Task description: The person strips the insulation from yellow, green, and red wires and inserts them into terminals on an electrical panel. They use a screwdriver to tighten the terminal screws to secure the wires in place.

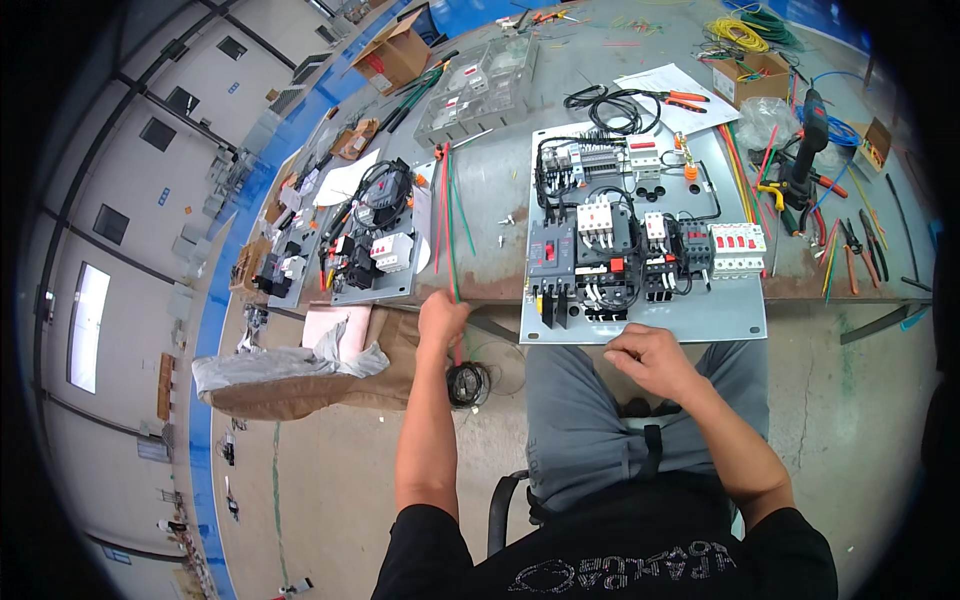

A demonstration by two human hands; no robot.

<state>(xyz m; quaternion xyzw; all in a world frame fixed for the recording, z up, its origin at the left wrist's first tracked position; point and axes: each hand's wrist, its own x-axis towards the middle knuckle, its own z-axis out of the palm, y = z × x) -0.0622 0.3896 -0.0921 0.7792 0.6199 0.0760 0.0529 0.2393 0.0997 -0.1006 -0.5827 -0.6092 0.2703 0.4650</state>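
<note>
"Where were the hands when you looked?"

"From my remote station I saw the left hand [441, 318] at the table edge, fingers curled in beside the green and red wires [451, 225]. I couldn't tell whether it pinched them. The right hand [652, 360] was bent inward at the near edge of the grey board [718, 320]; its fingertips were partly hidden, so I couldn't say if they gripped."

"And the board itself?"

"Just ahead of the right hand, reaching past the table edge over the lap."

"How far along was it?"

"Well along, I judged. Ahead of that hand, the dark switch [551, 250] and the row of white switches [738, 250] sat in place, and black leads linked several parts. I couldn't make out leads on the white row, so I guessed some wiring was left."

"Anything farther out?"

"Beyond the left hand, a second board [428, 215] with parts on it. To the right hand's far right, pliers [853, 250] and a drill [806, 150]; farthest ahead, a yellow coil [738, 35]."
</note>
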